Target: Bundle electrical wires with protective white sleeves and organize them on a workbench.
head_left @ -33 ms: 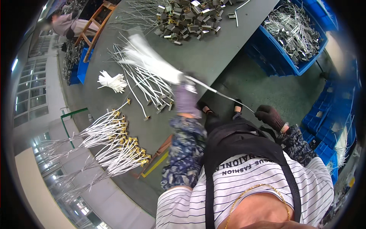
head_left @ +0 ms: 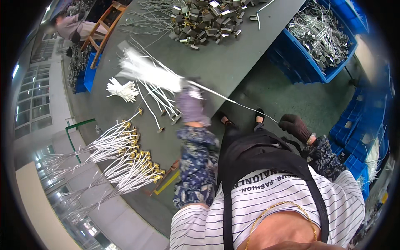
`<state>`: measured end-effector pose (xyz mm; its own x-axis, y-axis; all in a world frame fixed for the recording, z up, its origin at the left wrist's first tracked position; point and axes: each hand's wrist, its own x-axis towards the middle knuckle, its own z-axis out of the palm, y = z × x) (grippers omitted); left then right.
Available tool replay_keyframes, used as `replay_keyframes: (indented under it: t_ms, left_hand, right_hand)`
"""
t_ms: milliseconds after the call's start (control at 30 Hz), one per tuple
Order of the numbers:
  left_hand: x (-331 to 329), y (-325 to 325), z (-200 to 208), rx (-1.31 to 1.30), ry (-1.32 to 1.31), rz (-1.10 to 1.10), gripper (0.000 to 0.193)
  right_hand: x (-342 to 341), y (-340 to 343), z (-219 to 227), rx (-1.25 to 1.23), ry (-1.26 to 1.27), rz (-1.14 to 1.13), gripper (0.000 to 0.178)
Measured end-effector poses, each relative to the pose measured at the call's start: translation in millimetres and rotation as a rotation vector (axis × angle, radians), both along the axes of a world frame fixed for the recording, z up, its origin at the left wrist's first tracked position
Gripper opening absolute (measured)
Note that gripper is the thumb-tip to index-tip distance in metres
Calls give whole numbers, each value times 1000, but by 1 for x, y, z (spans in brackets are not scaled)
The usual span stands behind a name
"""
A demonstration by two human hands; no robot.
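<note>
My left hand (head_left: 189,104), in a pale purple glove, grips a bundle of white cables (head_left: 146,71) over the grey table (head_left: 233,58); the bundle is blurred by motion. One thin white wire (head_left: 233,102) runs from that bundle down to my right hand (head_left: 295,126), which wears a dark glove and pinches the wire's end beside the table edge. More white cables with metal ends (head_left: 160,102) lie on the table just left of my left hand.
A fan of white cables with brass ends (head_left: 125,158) lies at the table's near left. A small white bundle (head_left: 121,89), a heap of metal clips (head_left: 208,18), blue bins of wire parts (head_left: 321,33) and stacked blue crates (head_left: 358,137) surround me. Another person (head_left: 68,25) sits far left by a wooden stool (head_left: 106,21).
</note>
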<state>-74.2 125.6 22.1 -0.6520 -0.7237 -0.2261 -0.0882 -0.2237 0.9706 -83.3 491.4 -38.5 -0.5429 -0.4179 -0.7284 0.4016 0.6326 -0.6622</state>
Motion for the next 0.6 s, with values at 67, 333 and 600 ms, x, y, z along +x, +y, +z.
replay_keyframes:
  t_ms: [67, 333, 600]
  left_hand:
    - [7, -42, -4, 178, 200, 171, 28]
    - [11, -48, -55, -23, -324, 14, 25]
    - [35, -123, -51, -25, -202, -67, 28]
  right_hand:
    - [-11, -25, 14, 14, 24, 7, 32]
    - [-47, -236, 39, -275, 419, 218, 56]
    - [-199, -261, 48, -186, 882, -20, 50]
